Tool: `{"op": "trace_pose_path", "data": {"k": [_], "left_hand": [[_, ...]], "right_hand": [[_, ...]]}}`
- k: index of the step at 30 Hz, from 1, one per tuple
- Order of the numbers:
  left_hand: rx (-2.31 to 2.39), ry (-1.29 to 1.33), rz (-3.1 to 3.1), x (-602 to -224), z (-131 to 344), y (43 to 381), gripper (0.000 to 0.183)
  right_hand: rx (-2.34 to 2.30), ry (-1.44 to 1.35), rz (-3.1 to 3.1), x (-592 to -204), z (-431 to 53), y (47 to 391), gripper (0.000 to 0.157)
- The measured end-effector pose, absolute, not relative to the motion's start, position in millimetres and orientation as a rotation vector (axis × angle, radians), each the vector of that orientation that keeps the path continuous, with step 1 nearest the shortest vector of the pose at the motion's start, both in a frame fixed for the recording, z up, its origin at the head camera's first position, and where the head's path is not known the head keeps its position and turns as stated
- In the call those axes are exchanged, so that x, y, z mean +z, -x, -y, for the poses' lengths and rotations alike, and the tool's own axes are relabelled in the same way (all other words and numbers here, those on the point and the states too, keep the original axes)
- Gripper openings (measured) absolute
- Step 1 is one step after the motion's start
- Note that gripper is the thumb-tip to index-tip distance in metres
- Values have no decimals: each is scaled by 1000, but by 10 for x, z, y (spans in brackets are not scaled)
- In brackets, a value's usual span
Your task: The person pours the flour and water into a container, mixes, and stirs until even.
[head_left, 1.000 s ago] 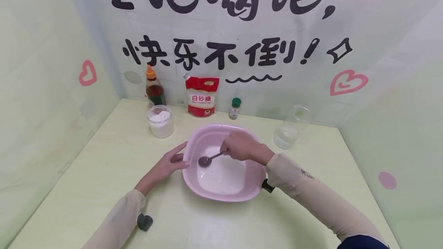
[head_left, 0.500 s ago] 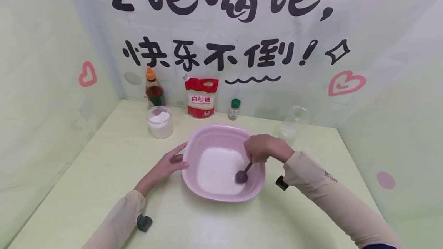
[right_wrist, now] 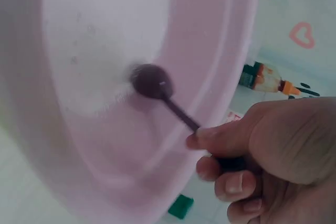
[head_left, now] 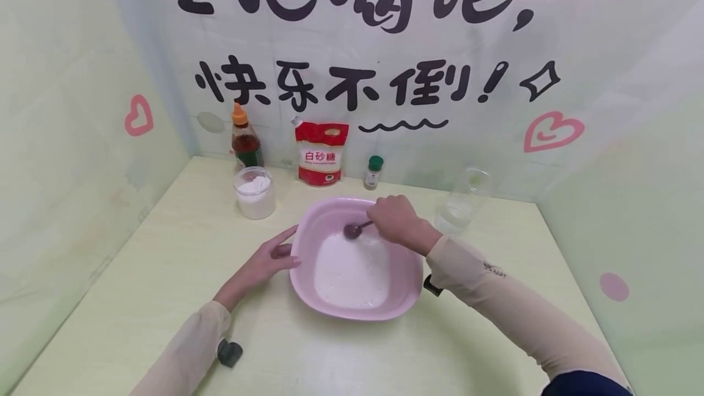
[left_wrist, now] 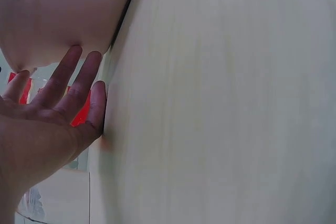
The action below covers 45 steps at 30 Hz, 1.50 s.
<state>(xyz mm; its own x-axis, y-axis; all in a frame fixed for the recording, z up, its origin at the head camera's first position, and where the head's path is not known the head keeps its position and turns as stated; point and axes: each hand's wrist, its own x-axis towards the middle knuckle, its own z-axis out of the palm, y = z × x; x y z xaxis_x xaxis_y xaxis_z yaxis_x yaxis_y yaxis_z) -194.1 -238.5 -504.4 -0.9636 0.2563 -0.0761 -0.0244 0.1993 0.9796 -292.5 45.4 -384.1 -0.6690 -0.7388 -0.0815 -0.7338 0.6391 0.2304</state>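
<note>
A pink plastic basin (head_left: 308,289) holding a white liquid (head_left: 352,274) stands in the middle of the table. My right hand (head_left: 398,222) grips the handle of a dark spoon (right_wrist: 152,81) over the basin's far side. In the right wrist view, the spoon's round bowl is at the liquid's edge by the inner wall, and the fingers curl round the handle. My left hand (head_left: 267,264) rests against the basin's left side. Its fingers (left_wrist: 65,74) are spread and mostly straight, with their tips at the outer wall in the left wrist view.
Behind the basin stand a sauce bottle (head_left: 245,142), an uncapped jar of white powder (head_left: 255,197), a red sugar pouch (head_left: 321,154) and a small green-capped bottle (head_left: 373,173). A clear glass (head_left: 459,206) with some liquid is at the back right, partly behind the right arm.
My right hand has swept the spoon from the basin's left side to the near right, then back to the far side. My left hand has stayed put.
</note>
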Motion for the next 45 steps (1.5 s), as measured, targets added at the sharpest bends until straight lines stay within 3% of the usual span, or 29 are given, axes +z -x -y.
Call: {"op": "trace_pose_path", "data": {"k": [8, 16, 21, 25, 33, 38, 45], "left_hand": [[1855, -235, -2241, -5050, 2379, 1944, 76], [1863, -232, -2243, -5061, 2382, 1947, 76], [1842, -213, -2252, -5043, 2375, 1942, 75], [1838, -211, -2253, -5032, 2375, 1940, 75], [1839, -211, -2250, -5046, 2383, 1938, 74], [1842, -211, -2242, -5050, 2387, 1931, 75], [1856, -212, -2236, -5042, 2389, 1936, 76]], "right_hand": [[-178, -1531, 2880, -3866, -279, 2805, 15], [32, -1708, 3175, -3845, -409, 2618, 13], [-97, -1577, 3360, -3708, -651, 2660, 7], [-177, -1327, 3479, -3596, -810, 2758, 14], [-366, -1117, 3183, -3629, -788, 2957, 19], [-302, -1147, 3120, -3745, -599, 3012, 20], [-97, -1451, 3069, -3848, -354, 2906, 14]]}}
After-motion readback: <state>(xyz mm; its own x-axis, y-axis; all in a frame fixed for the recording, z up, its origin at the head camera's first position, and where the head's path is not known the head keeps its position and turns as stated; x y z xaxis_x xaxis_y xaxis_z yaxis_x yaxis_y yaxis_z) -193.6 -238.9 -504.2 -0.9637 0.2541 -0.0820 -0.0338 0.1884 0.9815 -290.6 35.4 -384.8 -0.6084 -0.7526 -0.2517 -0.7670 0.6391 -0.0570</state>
